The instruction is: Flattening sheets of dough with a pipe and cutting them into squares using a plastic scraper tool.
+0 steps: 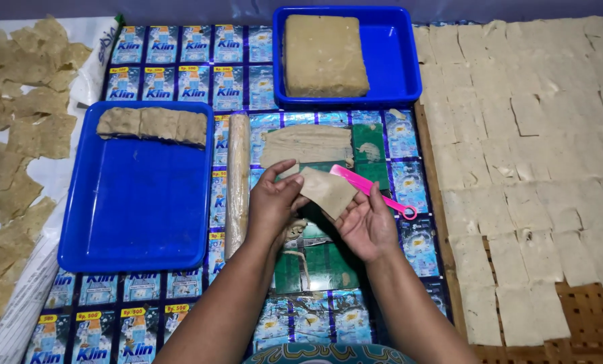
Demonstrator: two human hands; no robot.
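Both hands hold a thin tan square of dough sheet (326, 191) above the mat. My left hand (272, 205) pinches its left edge with thumb and fingers. My right hand (367, 224) lies palm up under its right side and also holds a pink comb-like cutter (374, 189) that sticks out to the right. Just beyond the hands lies a flat stack of dough sheets (306, 143) on a green board (369, 145). A long wooden rolling pin (237, 182) lies upright in the picture, to the left of my left hand.
A blue tray (136, 216) at left holds a row of dough pieces (154, 125) along its far edge. Another blue tray (389, 57) at the back holds a thick dough block (324, 55). Thin squares (524, 155) cover a woven rack at right. Dried squares (18, 135) lie at left.
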